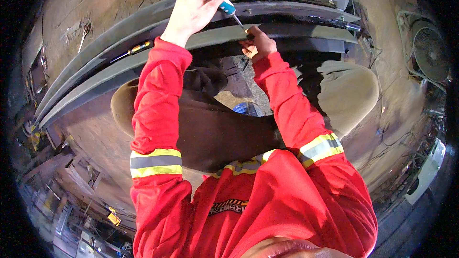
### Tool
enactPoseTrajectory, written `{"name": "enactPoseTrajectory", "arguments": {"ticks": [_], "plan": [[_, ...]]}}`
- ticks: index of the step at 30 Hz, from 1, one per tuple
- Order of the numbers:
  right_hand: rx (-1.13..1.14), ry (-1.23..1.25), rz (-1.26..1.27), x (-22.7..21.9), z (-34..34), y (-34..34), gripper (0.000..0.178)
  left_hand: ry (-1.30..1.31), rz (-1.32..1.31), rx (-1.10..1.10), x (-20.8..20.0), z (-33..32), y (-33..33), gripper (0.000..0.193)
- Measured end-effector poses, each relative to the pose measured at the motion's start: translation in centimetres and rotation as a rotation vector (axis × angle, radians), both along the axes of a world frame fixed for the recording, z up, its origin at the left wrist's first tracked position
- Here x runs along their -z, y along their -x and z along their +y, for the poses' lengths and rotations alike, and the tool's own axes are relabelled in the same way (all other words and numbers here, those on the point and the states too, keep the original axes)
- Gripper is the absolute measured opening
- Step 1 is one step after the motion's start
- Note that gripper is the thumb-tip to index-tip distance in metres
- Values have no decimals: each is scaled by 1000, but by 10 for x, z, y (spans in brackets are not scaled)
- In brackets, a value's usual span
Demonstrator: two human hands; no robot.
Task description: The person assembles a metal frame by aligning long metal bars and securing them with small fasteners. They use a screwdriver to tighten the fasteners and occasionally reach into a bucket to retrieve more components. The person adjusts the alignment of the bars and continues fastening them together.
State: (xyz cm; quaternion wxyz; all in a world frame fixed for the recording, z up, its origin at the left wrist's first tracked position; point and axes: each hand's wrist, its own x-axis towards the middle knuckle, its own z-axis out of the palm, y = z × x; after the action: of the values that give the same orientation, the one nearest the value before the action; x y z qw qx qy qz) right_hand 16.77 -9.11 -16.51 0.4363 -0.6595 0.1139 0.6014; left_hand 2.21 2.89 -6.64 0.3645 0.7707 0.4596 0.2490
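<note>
My left hand (192,8) is wrapped round the teal handle of a screwdriver (226,5). The shaft slants down to the right, its tip close to the fingers of my right hand (260,43). Those fingers are curled together at the nearest of several long dark metal bars (210,37). Whatever they pinch there is hidden behind them. The bars lie side by side across the front of me, with small bolts standing on the farther ones. Between the bars, left of my left forearm, rests a second screwdriver (136,49) with a yellow and black handle.
A round fan (431,53) stands at the far right, with cables on the brown floor (382,105) near it. A blue round object (247,109) sits between my legs. Metal scraps and a small yellow item (114,217) lie at the lower left.
</note>
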Motion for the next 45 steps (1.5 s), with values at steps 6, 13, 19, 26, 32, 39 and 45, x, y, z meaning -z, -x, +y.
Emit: {"name": "enactPoseTrajectory", "arguments": {"ticks": [6, 13, 19, 26, 32, 39, 45], "plan": [[209, -114, 375, -6, -16, -8, 20, -17, 21, 22, 5, 3, -9, 37], [432, -198, 598, -20, -18, -7, 15, -44, 112, 69, -8, 8, -22, 34], [506, -186, 609, -34, -19, -4, 15, -93, 156, 141, -11, 11, -36, 30], [557, -157, 661, -37, -16, -3, 17, -87, 234, 150, -9, 18, -44, 33], [556, -166, 682, -42, -17, -6, 20, -166, 415, 124, -15, 11, -61, 39], [568, -234, 719, -28, -20, -6, 25, -211, 482, 99, -19, -4, -67, 41], [533, -245, 654, -33, -21, -2, 26, -247, 434, 82, -15, -15, -57, 43]]}}
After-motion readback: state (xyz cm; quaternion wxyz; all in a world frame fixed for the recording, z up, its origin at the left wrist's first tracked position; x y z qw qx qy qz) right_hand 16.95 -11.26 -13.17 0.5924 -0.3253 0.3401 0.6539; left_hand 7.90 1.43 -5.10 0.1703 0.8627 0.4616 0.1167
